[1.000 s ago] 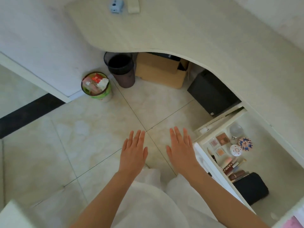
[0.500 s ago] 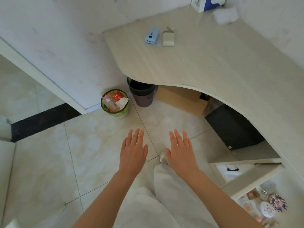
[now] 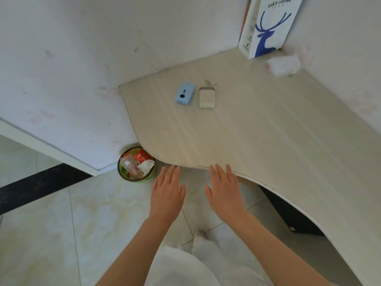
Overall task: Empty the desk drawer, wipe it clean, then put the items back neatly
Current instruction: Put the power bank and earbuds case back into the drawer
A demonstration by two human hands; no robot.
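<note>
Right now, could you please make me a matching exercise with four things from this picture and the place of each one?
Things:
1. light blue power bank
2. round green bin full of wrappers
3. white paper bag with blue deer
4. beige rectangular pouch

Places:
A. standing in the desk's back corner
B. on the floor by the wall
C. on the desk, left of the pair
D. on the desk, right of the pair

Pairs: 1-C, 2-B, 3-A, 4-D
</note>
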